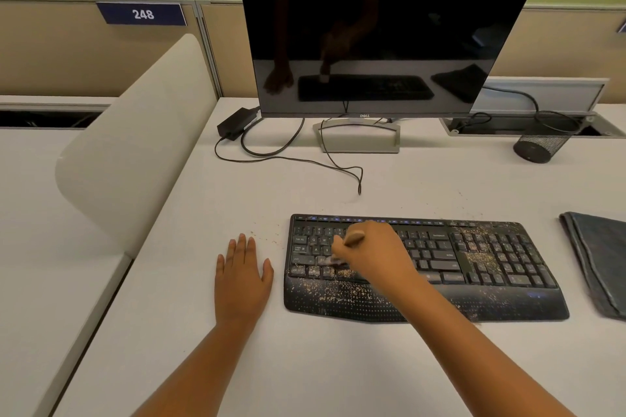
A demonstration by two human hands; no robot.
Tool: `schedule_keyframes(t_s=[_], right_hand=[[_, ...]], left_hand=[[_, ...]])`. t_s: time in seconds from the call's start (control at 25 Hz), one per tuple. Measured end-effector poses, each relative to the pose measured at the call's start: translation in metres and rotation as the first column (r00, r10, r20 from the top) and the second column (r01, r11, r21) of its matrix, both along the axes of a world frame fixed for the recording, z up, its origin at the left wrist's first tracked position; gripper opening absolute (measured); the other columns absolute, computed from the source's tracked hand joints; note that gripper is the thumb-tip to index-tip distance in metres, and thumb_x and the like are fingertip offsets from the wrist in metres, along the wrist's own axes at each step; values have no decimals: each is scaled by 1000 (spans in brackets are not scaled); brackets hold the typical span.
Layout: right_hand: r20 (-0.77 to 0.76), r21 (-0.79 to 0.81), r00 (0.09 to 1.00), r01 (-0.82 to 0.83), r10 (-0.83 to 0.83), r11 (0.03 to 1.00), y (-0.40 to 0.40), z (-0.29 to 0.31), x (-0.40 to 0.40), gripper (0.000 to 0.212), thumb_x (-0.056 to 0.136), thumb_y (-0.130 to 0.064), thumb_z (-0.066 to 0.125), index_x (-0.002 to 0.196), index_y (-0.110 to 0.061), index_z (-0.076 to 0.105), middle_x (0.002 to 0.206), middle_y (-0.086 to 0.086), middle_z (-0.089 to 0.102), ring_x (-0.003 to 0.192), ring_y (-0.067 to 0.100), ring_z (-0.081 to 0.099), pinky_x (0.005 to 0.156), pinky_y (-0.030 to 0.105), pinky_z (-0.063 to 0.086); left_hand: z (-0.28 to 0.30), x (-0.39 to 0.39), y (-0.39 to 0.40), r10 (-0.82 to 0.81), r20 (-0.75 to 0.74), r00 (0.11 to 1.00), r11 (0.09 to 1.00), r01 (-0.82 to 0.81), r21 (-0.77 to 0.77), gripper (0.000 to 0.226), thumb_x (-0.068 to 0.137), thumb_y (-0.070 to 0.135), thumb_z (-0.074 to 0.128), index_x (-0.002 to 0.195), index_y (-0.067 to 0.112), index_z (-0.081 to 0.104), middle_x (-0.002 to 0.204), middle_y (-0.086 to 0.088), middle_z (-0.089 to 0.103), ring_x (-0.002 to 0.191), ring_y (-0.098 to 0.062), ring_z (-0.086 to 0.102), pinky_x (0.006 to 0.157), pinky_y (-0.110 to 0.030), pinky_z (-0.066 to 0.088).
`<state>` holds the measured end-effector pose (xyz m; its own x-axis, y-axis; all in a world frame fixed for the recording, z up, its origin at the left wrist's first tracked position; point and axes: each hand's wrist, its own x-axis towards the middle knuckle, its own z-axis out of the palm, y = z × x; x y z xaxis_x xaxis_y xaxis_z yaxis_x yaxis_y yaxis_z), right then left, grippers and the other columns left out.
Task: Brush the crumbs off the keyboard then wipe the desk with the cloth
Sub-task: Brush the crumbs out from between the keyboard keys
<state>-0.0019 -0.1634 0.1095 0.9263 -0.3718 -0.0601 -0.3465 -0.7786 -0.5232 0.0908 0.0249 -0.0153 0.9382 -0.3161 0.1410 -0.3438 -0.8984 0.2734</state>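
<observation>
A black keyboard [491, 264] with a wrist rest lies on the pale desk [305, 366]. Light crumbs [342, 291] speckle its wrist rest on the left and its number pad on the right. My right hand [376, 254] is over the left half of the keys, shut on a small brush [352, 240] with a wooden handle; the bristles touch the lower left keys. My left hand [242, 278] rests flat on the desk just left of the keyboard, fingers apart, holding nothing. A folded dark grey cloth [599, 261] lies at the right edge.
A dark Dell monitor [382, 34] stands behind the keyboard on a silver stand. A black power adapter [235, 123] and loose cables [305, 162] lie behind left. A black mesh pen cup [542, 142] lies tipped at back right. A curved beige divider [135, 145] borders the left.
</observation>
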Motion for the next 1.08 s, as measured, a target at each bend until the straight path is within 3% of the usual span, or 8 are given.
schedule_keyframes(t_s=[0.16, 0.32, 0.48, 0.64, 0.8, 0.92, 1.0, 1.08], right_hand=[[67, 58, 998, -17, 13, 998, -2, 2, 8, 44, 92, -30, 52, 60, 0, 56, 57, 7, 57, 56, 22, 53, 63, 32, 47], [6, -41, 996, -84, 84, 996, 8, 0, 10, 45, 89, -25, 48, 51, -14, 27, 50, 1, 34, 51, 18, 30, 52, 31, 32], [67, 83, 997, -37, 31, 996, 10, 2, 13, 42, 91, -32, 52, 57, -8, 54, 55, 1, 54, 50, 10, 48, 55, 25, 44], [3, -27, 997, -77, 77, 997, 15, -3, 16, 42, 90, -28, 49, 55, -7, 42, 53, 2, 42, 50, 16, 38, 51, 28, 34], [107, 330, 994, -34, -2, 944, 12, 0, 20, 33, 90, -27, 60, 68, -3, 69, 54, -6, 60, 43, -5, 54, 53, 8, 47], [112, 542, 992, -10, -60, 840, 15, -5, 19, 23, 87, -27, 67, 75, -8, 71, 60, 3, 66, 55, 8, 64, 64, 23, 59], [62, 456, 997, 21, -55, 890, 9, -7, 17, 20, 87, -23, 64, 71, -13, 69, 60, 2, 66, 58, 14, 66, 65, 29, 60], [-9, 228, 998, 57, -56, 972, -3, -4, 18, 24, 86, -23, 60, 64, -17, 64, 60, 2, 66, 57, 16, 63, 63, 28, 58]], left_hand=[[-1, 0, -1, 8, 3, 1000, 1000, -8, -5, 78, 81, 48, 9, 138, 4, 38, 146, -12, 36, 138, -26, 28, 112, -41, 17], [0, 0, -1, 15, 1, 1000, 1000, -15, 1, 79, 80, 48, 8, 139, 5, 37, 147, -11, 34, 138, -25, 27, 112, -41, 16], [1, 0, -2, 16, 0, 1000, 1000, -16, 1, 82, 78, 50, 4, 141, 7, 32, 150, -9, 29, 140, -22, 21, 114, -38, 11], [0, -1, -1, 13, 2, 1000, 1000, -13, 4, 82, 78, 50, 4, 141, 7, 32, 150, -10, 30, 140, -23, 22, 114, -38, 12], [-1, 0, -1, 11, -4, 1000, 1000, -11, -3, 81, 79, 50, 5, 141, 6, 33, 149, -10, 30, 140, -23, 23, 113, -39, 12], [-2, 0, 0, 8, 4, 1000, 1000, -8, -7, 80, 80, 50, 7, 139, 5, 36, 148, -12, 33, 139, -25, 25, 113, -40, 15], [-1, -1, -1, 8, 11, 1000, 1000, -8, -3, 79, 81, 49, 8, 138, 4, 38, 147, -12, 34, 138, -26, 27, 112, -41, 16], [-1, -1, -1, 10, 7, 1000, 1000, -10, -7, 80, 80, 48, 5, 139, 4, 37, 147, -12, 33, 139, -25, 26, 113, -40, 15]])
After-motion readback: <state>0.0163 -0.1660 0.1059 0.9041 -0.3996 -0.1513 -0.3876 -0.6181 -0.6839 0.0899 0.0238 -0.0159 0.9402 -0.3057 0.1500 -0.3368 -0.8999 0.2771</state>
